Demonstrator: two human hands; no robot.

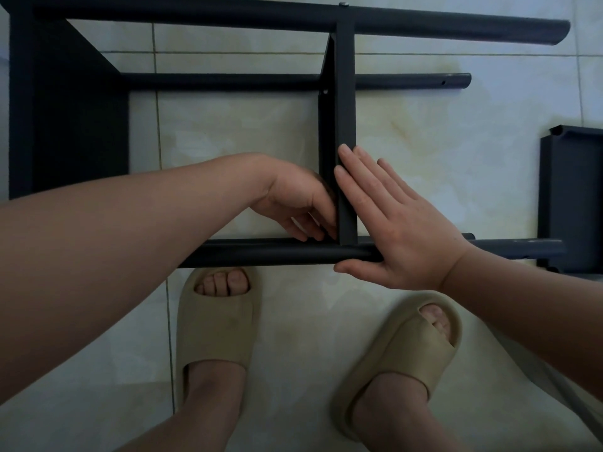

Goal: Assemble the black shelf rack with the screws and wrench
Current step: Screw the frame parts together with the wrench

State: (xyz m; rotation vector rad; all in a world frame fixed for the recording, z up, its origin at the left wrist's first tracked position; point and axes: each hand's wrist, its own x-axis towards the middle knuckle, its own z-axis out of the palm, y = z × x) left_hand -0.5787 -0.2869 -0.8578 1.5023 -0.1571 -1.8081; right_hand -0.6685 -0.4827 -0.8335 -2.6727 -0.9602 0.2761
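Your black shelf rack (65,109) lies on its side on the tiled floor (228,132), straight ahead of your feet. Three of its poles run left to right: the far pole (195,17) near the top edge of the view, the middle pole (228,80) below it, and the near pole (261,252) just beyond your toes. A cross panel (346,109) stands edge-up between the far and near poles. A small screw head (343,4) shows where the panel meets the far pole.

Your right hand (398,223) is released and flat. Its straight fingers (355,171) press the right face of the cross panel, and its thumb lies along the underside of the near pole. Your left hand (300,203) is on the other side of the panel, fingers bent down into the corner where the panel meets the near pole. Whether it pinches anything there is hidden, so the view does not tell.

The right ends of the poles are free, and the middle pole has a small hole (443,82) near its tip. A loose black panel (571,197) lies on the floor at the right edge, just beside the end of the near pole. There is open tile between the middle pole and your hands. Your beige slippers (215,324) stand close against the near pole.
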